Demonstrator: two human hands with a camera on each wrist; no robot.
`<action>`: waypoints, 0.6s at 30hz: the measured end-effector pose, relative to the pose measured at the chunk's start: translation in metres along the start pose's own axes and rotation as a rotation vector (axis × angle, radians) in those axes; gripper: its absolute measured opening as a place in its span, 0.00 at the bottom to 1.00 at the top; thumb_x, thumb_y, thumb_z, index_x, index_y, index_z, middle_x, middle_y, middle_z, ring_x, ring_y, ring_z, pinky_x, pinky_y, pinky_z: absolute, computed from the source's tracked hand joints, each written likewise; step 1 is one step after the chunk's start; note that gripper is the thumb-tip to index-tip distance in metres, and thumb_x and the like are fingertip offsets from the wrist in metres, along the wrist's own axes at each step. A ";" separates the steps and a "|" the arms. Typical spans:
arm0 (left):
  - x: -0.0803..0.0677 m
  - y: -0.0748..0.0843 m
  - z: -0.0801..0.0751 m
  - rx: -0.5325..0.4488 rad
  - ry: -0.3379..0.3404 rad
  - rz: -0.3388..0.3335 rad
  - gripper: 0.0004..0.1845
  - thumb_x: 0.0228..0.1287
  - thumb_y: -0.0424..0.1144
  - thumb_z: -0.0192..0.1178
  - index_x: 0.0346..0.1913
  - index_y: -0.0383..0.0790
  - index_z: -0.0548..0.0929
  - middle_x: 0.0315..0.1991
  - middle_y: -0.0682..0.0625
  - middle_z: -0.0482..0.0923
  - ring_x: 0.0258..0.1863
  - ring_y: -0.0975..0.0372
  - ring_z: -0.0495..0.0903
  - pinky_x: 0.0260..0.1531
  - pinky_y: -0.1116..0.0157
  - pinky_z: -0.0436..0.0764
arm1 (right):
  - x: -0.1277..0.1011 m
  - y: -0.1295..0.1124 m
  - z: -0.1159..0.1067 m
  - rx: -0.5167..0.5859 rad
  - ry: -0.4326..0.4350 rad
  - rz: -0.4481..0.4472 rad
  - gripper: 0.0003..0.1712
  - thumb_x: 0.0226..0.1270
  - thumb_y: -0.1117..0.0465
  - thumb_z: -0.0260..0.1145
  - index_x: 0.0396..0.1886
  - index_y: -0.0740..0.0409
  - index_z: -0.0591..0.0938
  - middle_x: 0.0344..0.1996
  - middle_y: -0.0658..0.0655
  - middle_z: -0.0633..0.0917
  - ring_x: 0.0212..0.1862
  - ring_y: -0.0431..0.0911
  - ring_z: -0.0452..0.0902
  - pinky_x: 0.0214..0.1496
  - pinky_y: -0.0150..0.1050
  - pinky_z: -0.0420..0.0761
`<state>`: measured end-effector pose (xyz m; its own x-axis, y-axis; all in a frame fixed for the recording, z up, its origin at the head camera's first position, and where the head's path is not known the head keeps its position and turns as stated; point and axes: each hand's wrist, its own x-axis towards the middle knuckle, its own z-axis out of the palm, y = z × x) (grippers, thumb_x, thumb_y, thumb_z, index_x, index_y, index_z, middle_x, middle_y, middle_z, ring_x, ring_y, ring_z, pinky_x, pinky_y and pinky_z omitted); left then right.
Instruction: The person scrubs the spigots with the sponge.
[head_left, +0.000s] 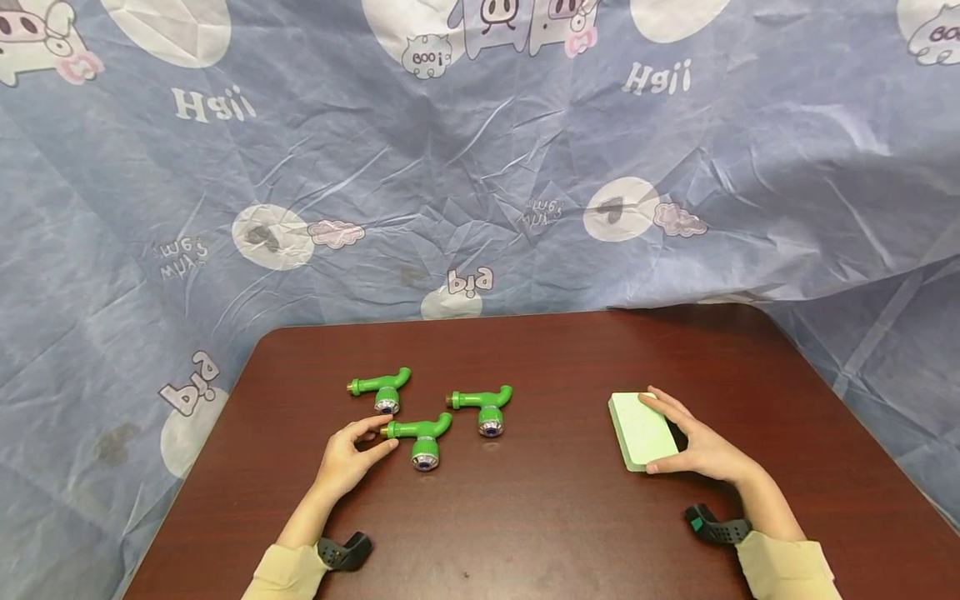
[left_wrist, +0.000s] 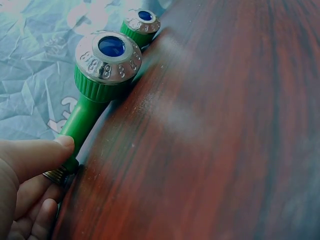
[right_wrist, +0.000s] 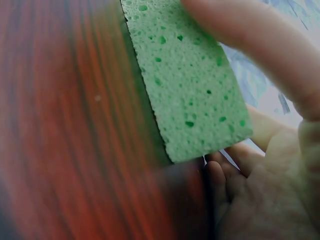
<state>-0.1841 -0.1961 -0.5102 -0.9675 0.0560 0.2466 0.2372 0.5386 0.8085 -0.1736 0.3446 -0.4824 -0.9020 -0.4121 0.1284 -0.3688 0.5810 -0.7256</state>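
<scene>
1. The left hand (head_left: 347, 457) pinches the brass end of the nearest green tap (head_left: 420, 437), thumb on top.
2. Two more green taps (head_left: 382, 389) lie just beyond its fingertips.
3. The right hand (head_left: 701, 447) grips a green sponge (head_left: 641, 430) by its edges, well apart from the taps, on the dark wooden table (head_left: 555, 517).
</scene>
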 end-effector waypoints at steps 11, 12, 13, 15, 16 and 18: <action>-0.001 0.001 0.000 0.024 -0.013 0.072 0.23 0.49 0.37 0.73 0.52 0.41 0.83 0.46 0.51 0.81 0.44 0.57 0.78 0.43 0.60 0.79 | 0.002 -0.005 0.010 0.039 0.102 0.006 0.57 0.39 0.59 0.81 0.70 0.54 0.62 0.70 0.61 0.52 0.67 0.46 0.46 0.55 0.62 0.58; -0.001 0.001 0.000 0.028 -0.014 0.084 0.23 0.49 0.37 0.73 0.52 0.41 0.83 0.47 0.51 0.81 0.44 0.57 0.77 0.43 0.61 0.79 | 0.002 -0.006 0.010 0.046 0.111 0.005 0.57 0.39 0.60 0.81 0.71 0.53 0.62 0.70 0.60 0.52 0.68 0.46 0.46 0.55 0.62 0.57; -0.001 0.001 0.000 0.034 -0.015 0.096 0.23 0.49 0.37 0.73 0.52 0.41 0.83 0.47 0.51 0.81 0.45 0.58 0.77 0.43 0.62 0.79 | 0.002 -0.006 0.011 0.057 0.121 0.006 0.57 0.39 0.60 0.82 0.71 0.53 0.61 0.70 0.60 0.51 0.68 0.45 0.45 0.56 0.61 0.57; -0.001 0.000 0.001 0.045 -0.016 0.115 0.23 0.49 0.38 0.73 0.51 0.42 0.83 0.48 0.51 0.81 0.45 0.59 0.77 0.43 0.63 0.79 | 0.003 -0.007 0.013 0.075 0.141 0.006 0.58 0.38 0.61 0.82 0.71 0.53 0.61 0.70 0.60 0.51 0.68 0.44 0.44 0.58 0.57 0.55; -0.001 0.000 0.001 0.055 -0.015 0.126 0.23 0.49 0.38 0.73 0.51 0.42 0.83 0.48 0.51 0.80 0.45 0.59 0.77 0.42 0.63 0.78 | 0.003 -0.007 0.014 0.081 0.146 0.010 0.58 0.38 0.62 0.82 0.71 0.52 0.61 0.70 0.59 0.50 0.68 0.43 0.44 0.59 0.57 0.55; -0.001 0.000 0.001 0.059 -0.015 0.133 0.22 0.50 0.39 0.72 0.51 0.42 0.83 0.48 0.52 0.80 0.46 0.59 0.77 0.42 0.63 0.78 | 0.004 -0.012 0.014 0.093 0.155 0.019 0.58 0.38 0.63 0.81 0.71 0.55 0.61 0.70 0.60 0.50 0.68 0.47 0.44 0.59 0.58 0.54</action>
<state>-0.1836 -0.1954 -0.5112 -0.9291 0.1427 0.3412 0.3585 0.5743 0.7359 -0.1694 0.3263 -0.4829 -0.9350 -0.2843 0.2120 -0.3357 0.5170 -0.7874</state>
